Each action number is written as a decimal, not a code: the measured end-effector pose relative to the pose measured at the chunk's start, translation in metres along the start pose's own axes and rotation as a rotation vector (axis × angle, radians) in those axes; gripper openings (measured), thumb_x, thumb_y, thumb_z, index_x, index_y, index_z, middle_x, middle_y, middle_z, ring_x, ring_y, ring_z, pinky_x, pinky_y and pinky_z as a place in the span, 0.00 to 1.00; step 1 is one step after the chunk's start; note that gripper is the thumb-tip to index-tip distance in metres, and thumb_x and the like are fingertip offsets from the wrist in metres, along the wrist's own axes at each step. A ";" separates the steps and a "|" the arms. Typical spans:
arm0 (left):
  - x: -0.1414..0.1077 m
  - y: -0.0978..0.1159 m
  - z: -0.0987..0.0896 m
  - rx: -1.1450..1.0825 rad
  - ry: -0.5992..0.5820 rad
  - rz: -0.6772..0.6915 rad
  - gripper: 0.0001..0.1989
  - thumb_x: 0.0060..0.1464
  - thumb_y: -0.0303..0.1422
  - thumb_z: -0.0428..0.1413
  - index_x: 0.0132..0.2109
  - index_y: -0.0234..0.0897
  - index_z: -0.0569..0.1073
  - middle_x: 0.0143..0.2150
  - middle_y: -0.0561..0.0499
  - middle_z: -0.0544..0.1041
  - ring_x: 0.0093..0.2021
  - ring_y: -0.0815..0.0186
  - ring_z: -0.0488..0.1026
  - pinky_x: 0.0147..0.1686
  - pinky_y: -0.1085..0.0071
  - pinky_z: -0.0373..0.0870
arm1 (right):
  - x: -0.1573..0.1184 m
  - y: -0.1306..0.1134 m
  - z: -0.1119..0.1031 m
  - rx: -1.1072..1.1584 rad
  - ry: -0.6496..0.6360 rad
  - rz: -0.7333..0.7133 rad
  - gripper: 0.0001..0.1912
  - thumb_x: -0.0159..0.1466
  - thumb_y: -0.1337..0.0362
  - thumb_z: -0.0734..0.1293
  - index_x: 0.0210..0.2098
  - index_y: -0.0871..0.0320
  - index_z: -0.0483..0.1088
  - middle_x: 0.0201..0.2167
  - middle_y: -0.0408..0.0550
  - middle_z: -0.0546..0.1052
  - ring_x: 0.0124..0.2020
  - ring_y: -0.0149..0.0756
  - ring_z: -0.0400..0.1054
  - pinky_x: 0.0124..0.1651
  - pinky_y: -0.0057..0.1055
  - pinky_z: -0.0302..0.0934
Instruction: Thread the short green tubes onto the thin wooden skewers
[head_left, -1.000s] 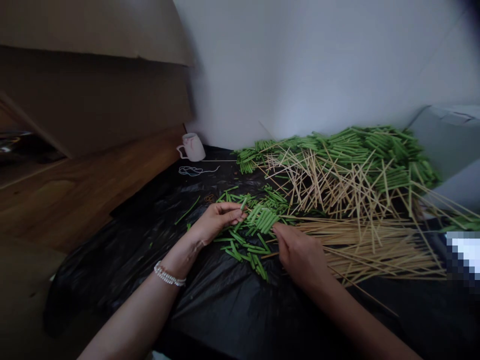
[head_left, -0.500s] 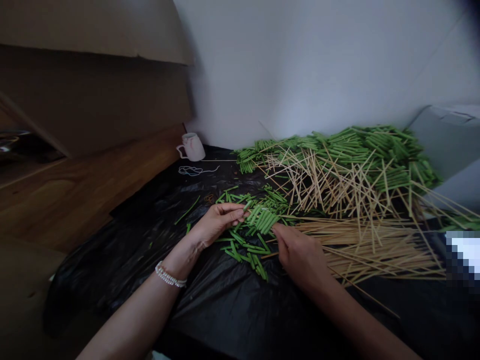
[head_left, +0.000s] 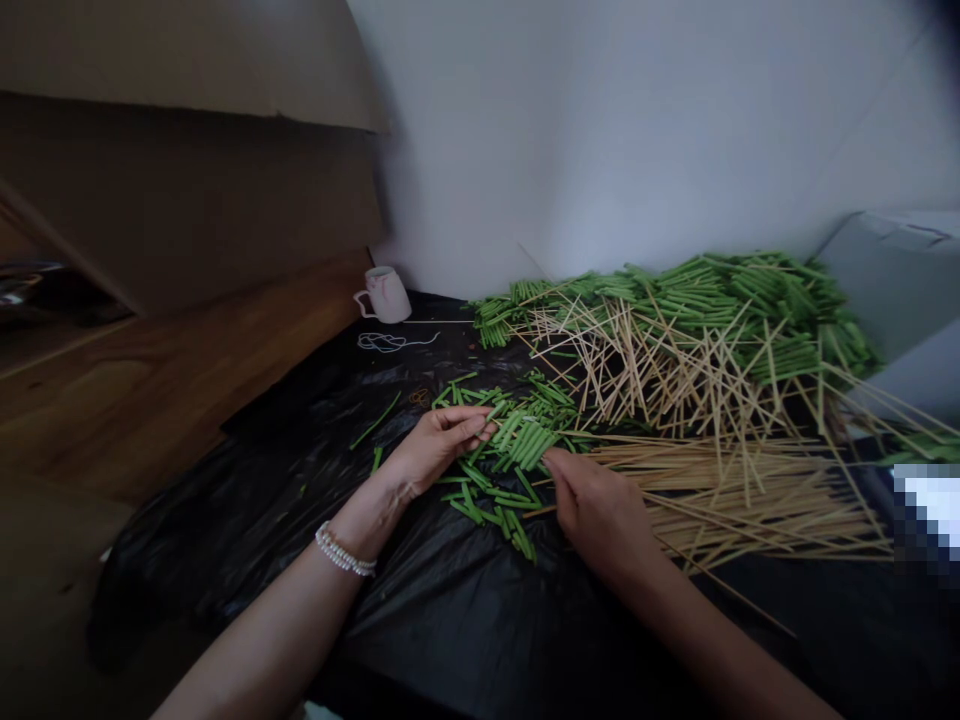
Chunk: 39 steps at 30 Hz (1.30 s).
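Note:
My left hand (head_left: 446, 440), with a pearl bracelet at the wrist, pinches a short cut piece of green stem (head_left: 491, 411) between thumb and fingers. Just to the right is a row of green stem pieces (head_left: 527, 442) lying side by side, apparently threaded on a skewer. My right hand (head_left: 596, 500) is closed at the near right end of that row; its fingers hide most of the skewer they grip. Loose green stem pieces (head_left: 514, 525) are scattered beneath and around both hands on black plastic sheeting (head_left: 442, 620).
Bare wooden skewers (head_left: 772, 500) lie in a bundle to the right. Behind them is a heap of filled green skewers (head_left: 750, 300) against the wall. A mug (head_left: 388, 296), white string (head_left: 382, 343) and rubber bands (head_left: 418, 398) are at the back left, near a cardboard box (head_left: 225, 200).
Both hands stay almost in place. The green piece in my left hand is shifted very slightly, and the left wrist has moved a little to the right.

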<state>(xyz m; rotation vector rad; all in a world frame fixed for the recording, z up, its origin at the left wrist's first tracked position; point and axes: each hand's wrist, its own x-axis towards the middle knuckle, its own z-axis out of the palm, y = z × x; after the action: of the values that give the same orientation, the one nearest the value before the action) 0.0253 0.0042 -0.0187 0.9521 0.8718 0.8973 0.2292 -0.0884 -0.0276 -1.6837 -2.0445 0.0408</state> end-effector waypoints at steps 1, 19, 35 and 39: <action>0.000 -0.001 0.000 0.011 -0.007 0.001 0.16 0.42 0.34 0.68 0.40 0.34 0.81 0.34 0.49 0.81 0.35 0.71 0.74 0.39 0.75 0.68 | 0.000 0.000 0.000 0.000 -0.003 0.001 0.14 0.67 0.68 0.55 0.42 0.55 0.72 0.36 0.46 0.79 0.36 0.34 0.73 0.35 0.27 0.56; 0.001 -0.003 -0.002 0.068 0.007 0.017 0.15 0.43 0.36 0.68 0.39 0.35 0.81 0.35 0.48 0.81 0.35 0.70 0.74 0.40 0.73 0.67 | 0.000 -0.001 0.000 0.012 -0.005 0.005 0.14 0.66 0.68 0.55 0.40 0.55 0.72 0.33 0.46 0.78 0.33 0.33 0.72 0.34 0.26 0.55; 0.002 -0.006 -0.008 0.154 -0.023 0.001 0.13 0.43 0.36 0.67 0.37 0.34 0.81 0.35 0.47 0.81 0.34 0.69 0.74 0.40 0.71 0.67 | -0.002 0.000 0.007 0.076 -0.019 -0.035 0.14 0.66 0.69 0.55 0.39 0.55 0.71 0.35 0.46 0.78 0.37 0.33 0.72 0.39 0.26 0.58; 0.001 -0.006 -0.008 0.199 -0.029 0.010 0.12 0.42 0.36 0.68 0.35 0.35 0.81 0.32 0.49 0.80 0.30 0.71 0.71 0.37 0.72 0.66 | -0.002 0.000 0.008 0.075 -0.031 -0.030 0.14 0.66 0.69 0.55 0.38 0.55 0.71 0.34 0.46 0.78 0.36 0.34 0.72 0.38 0.26 0.57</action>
<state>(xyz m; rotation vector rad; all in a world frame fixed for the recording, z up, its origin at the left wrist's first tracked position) 0.0196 0.0054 -0.0268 1.1391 0.9441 0.8132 0.2265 -0.0881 -0.0354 -1.6167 -2.0641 0.1326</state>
